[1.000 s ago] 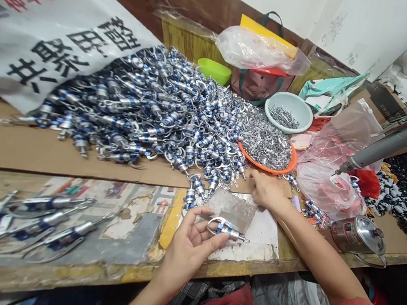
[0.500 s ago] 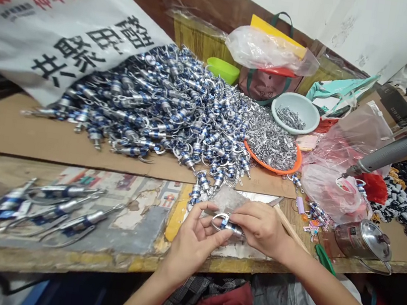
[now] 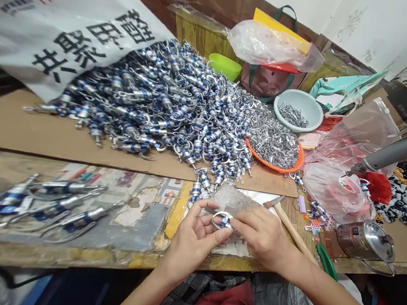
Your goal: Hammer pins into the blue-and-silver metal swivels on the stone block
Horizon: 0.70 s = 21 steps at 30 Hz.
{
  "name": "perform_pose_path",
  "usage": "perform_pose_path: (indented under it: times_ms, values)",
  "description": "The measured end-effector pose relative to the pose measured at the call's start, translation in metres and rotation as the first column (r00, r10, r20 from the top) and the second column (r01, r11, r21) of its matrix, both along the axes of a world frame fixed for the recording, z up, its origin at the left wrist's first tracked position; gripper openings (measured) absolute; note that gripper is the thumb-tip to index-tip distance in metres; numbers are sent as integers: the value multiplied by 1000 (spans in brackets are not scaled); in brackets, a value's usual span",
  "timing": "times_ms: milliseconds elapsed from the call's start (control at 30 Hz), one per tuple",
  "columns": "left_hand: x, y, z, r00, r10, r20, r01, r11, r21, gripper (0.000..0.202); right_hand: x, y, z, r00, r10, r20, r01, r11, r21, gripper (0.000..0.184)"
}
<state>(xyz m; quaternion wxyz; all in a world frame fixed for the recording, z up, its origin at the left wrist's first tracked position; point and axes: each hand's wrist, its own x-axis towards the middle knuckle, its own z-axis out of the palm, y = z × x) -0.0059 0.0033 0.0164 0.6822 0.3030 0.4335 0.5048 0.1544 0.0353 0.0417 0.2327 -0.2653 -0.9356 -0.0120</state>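
Clasp (image 3: 222,221) lies crosswise just above the bench's (image 3: 96,259) front edge, its ring end pinched in the curled left hand (image 3: 189,245), its other end gripped by the right hand (image 3: 261,237), equally near.

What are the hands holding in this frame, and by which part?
One blue-and-silver clip, shared: the left hand pinches its ring end, the right hand grips its barrel end.

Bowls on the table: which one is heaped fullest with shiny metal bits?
The shallow orange plastic bowl, heaped above its rim; the pale round bowl behind holds only a few.
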Motion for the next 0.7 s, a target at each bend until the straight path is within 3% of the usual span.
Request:
perform_pose_path:
  times_ms: [100, 233, 300, 333, 400, 467, 500, 567, 633, 700]
  values:
    - [-2, 1, -2, 1000, -27, -1, 27, 1000, -4, 49, -2, -7, 2, 996, -71, 56, 72, 997, -23, 27]
    - [-2, 2, -4, 1000, -17, -18, 17, 1000, 0, 48, 15, -10, -3, 986, -148, -75, 133, 976, -175, 31]
    - [-2, 2, -4, 1000, -10, -16, 9, 1000, -10, 49, 39, -12, -9, 943, -305, -131, 271, 936, -226, 31]
    - [-2, 2, -5, 1000, -9, -15, 8, 1000, -16, 50, 53, -13, -13, 901, -420, -113, 385, 891, -239, 29]
    - [-1, 2, -6, 1000, -11, -15, 11, 1000, -22, 51, 81, -17, -22, 776, -629, 39, 617, 746, -250, 33]
    - [-2, 3, -7, 1000, -11, -22, 11, 1000, -22, 51, 102, -22, -30, 681, -692, 239, 731, 625, -273, 37]
    - [-2, 3, -8, 1000, -10, -26, 9, 1000, -19, 51, 107, -24, -33, 662, -688, 295, 749, 594, -295, 35]
    - [-2, 2, -8, 999, -8, -39, 8, 1000, -13, 51, 107, -28, -30, 681, -681, 269, 729, 597, -336, 29]
    - [-2, 2, -7, 999, -13, -44, 12, 1000, -12, 51, 95, -30, -19, 749, -650, 128, 649, 683, -335, 28]
    - [-2, 2, -6, 999, -10, -36, 10, 1000, -15, 52, 77, -33, -3, 842, -538, 34, 522, 797, -303, 34]
